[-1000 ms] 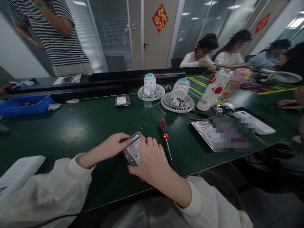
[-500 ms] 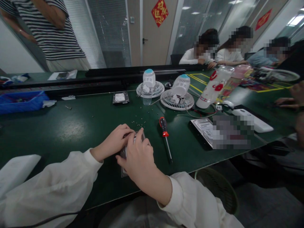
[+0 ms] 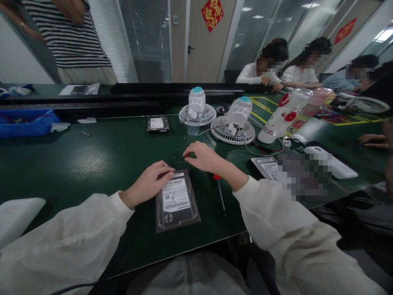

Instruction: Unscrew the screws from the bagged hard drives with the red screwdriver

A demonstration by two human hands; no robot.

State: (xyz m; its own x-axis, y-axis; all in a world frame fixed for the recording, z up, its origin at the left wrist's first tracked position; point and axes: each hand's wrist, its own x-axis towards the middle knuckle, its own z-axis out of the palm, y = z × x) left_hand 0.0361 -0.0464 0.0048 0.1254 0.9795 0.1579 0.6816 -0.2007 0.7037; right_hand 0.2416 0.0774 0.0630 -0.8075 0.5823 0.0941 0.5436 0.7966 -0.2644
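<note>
"Position of the hard drive (image 3: 178,205)?"

"Flat on the green worktop (image 3: 101,176), near its front edge, label (image 3: 175,195) up and turned slightly askew."

"And the left hand (image 3: 149,181)?"

"It rests at the drive's far left corner, thumb laid over the top of the label, the other fingers bent along the far edge. Whether it truly grips or just lies there, I can't tell."

"The right hand (image 3: 205,157)?"

"Just beyond the drive, on its right, by loose screws (image 3: 181,161) scattered on the worktop. Its fingers are curled, the tips of thumb and forefinger close to each other. Whether they meet, or have a screw between them, I can't make out."

"Anything under that arm?"

"A screwdriver (image 3: 217,177), right of the drive, shaft pointing toward the person. The forearm hides its handle."

"Farther back?"

"A second drive (image 3: 157,124) lies flat, left of a small clear cup (image 3: 193,130) and two white fans (image 3: 239,112). A blue bin (image 3: 27,123) stands well off to the left."
</note>
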